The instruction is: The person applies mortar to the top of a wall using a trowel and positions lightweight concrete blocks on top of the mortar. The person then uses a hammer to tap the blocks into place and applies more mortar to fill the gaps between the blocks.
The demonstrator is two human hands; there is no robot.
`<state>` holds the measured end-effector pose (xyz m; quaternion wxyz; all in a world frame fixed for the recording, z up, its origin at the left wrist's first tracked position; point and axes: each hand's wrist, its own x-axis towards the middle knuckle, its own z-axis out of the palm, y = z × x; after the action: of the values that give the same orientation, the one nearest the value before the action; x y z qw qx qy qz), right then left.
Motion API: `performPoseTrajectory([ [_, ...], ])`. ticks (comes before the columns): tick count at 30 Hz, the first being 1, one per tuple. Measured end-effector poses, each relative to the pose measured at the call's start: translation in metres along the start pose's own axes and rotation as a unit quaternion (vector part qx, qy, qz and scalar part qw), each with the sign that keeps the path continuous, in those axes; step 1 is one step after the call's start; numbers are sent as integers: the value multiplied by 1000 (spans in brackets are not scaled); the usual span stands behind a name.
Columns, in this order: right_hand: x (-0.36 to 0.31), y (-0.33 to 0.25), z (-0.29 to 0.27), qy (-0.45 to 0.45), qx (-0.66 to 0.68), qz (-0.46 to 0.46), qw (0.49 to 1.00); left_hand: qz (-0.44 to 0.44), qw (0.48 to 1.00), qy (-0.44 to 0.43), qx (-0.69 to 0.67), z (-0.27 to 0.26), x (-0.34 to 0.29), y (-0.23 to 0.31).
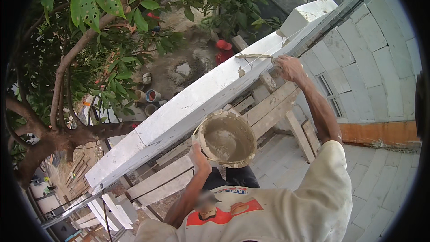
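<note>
right hand (290,68) clenched on the handle end of a mortar-caked trowel (254,56), which sits at the white block course (192,93), toward its upper right end. looks like laying or trimming mortar at a joint, my read. to do it well: small loads, blade nearly flat for spreading, tipped on edge for scraping, steady drag along the course, catch the excess before it drops over the outer side. light wrist; a hard push could shift a fresh block, if any are. direction: trowel tip points to my left, away from the fist, out toward the drop; long axis runs about left-right, oblique to the course, which climbs lower left to upper right. blade shows as a thin strip, so can't call its exact tilt. mortar smear (242,72) on the near face just below it; raised block (308,17) further up the line. nearer me, left hand (200,157) grips the bucket (245,131) at its left side by the rim, fingers partly hidden; mouth faces up at me, wet mortar (226,145) inside. i'd keep it level and near the joint. plank staging (274,107) beyond the bucket; person in a red cap (223,45) well below the outer side, so watch drips.
</note>
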<state>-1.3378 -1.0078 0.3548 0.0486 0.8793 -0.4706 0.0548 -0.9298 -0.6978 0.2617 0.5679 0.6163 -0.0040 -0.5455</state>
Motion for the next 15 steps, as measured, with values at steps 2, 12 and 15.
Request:
performPoseTrajectory([
  [2,-6,1,18,7,-1,30,1000,-28,999,11,12,-10,2,-2],
  [12,-41,-24,171,69,71,274,957,1,996,79,51,-2,-7,-30],
  [15,-79,-27,179,51,77,268,959,2,994,91,54,6,-7,-44],
])
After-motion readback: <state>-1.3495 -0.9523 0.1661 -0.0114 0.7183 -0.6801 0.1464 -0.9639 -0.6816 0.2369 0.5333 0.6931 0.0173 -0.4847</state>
